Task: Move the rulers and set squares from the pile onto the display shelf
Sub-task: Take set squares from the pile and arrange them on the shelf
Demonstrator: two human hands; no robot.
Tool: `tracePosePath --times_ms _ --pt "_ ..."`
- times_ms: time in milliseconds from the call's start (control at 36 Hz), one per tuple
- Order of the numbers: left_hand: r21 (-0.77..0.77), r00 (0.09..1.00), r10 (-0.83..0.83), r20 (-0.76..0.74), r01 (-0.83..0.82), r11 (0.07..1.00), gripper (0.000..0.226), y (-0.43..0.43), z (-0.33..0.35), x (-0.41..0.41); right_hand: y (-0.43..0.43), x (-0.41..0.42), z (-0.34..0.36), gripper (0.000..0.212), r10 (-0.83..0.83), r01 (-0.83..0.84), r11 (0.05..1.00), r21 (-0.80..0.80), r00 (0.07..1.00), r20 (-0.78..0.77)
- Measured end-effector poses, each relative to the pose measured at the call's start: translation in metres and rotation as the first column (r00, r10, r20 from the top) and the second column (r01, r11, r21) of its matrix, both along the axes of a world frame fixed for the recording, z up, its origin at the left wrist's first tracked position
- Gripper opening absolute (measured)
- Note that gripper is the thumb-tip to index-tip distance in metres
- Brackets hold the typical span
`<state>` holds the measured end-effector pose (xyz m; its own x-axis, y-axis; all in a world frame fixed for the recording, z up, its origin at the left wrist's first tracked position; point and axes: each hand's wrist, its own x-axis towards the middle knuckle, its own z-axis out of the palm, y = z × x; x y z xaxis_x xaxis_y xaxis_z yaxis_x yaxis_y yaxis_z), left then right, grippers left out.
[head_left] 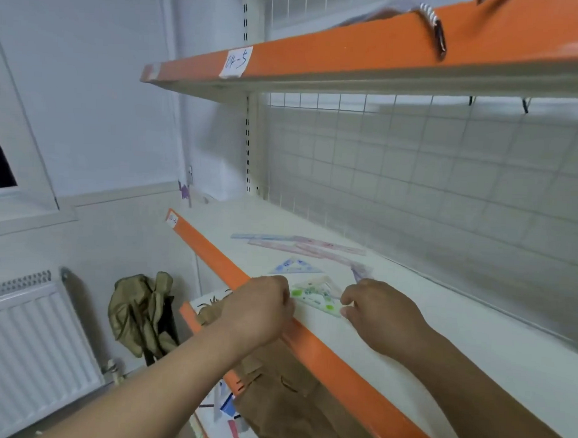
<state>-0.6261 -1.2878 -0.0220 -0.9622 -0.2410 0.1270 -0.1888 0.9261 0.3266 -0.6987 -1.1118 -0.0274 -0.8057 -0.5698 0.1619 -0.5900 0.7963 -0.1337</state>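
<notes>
Watching the feed, I am seeing the right hand (376, 315) pinching the near right corner of the green-spotted set square (316, 296) between thumb and fingers. The left hand (258, 311) is curling against its left corner with the fingertips hidden, so I cannot tell whether it is really gripping. The piece is lying flat at the centre of the frame on the display shelf (457, 339), just behind the orange front edge.

Further back, a blue set square (294, 267) and several pink and blue rulers (313, 247) are already lying loosely fanned on the same board, so I am judging the job well under way. At the lower centre, a few coloured pieces (227, 405) are showing beside brown paper (284, 399) on the level below. They are probably waiting their turn.
</notes>
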Motion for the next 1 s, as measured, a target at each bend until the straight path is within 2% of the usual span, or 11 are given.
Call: tracePosePath --times_ms 111,222,472,722,778,861,917,1000 --pt "0.01 0.999 -0.046 0.0 0.046 0.999 0.019 -0.016 -0.007 -0.021 -0.014 -0.019 -0.01 0.023 -0.041 0.042 0.996 0.073 0.999 -0.015" --pt "-0.015 0.995 -0.101 0.014 0.102 0.995 0.019 -0.038 -0.014 -0.045 -0.03 -0.032 -0.02 0.024 -0.082 0.081 0.994 0.078 0.997 0.014" --pt "-0.027 0.954 -0.284 0.098 0.288 0.957 0.021 -0.073 -0.016 -0.093 -0.066 -0.054 -0.032 0.026 -0.178 0.178 0.984 0.018 0.963 0.203" --pt "0.061 0.878 -0.433 0.204 0.43 0.901 0.025 -0.082 -0.024 -0.116 -0.077 -0.066 -0.038 0.008 -0.236 0.236 0.971 0.034 0.927 0.292" --pt "0.091 0.859 -0.462 0.219 0.454 0.886 0.03 -0.081 -0.027 -0.12 -0.077 -0.066 -0.039 0.003 -0.24 0.246 0.969 0.019 0.923 0.301" --pt "0.101 0.836 -0.5 0.229 0.49 0.866 0.037 -0.079 -0.028 -0.123 -0.076 -0.064 -0.039 0.017 -0.229 0.238 0.971 -0.002 0.934 0.274" --pt "0.107 0.823 -0.52 0.228 0.509 0.854 0.038 -0.078 -0.028 -0.126 -0.076 -0.062 -0.039 0.017 -0.225 0.235 0.972 -0.01 0.94 0.256" --pt "0.103 0.811 -0.541 0.224 0.532 0.84 0.036 -0.077 -0.028 -0.128 -0.078 -0.061 -0.038 0.002 -0.249 0.265 0.964 -0.031 0.935 0.253"
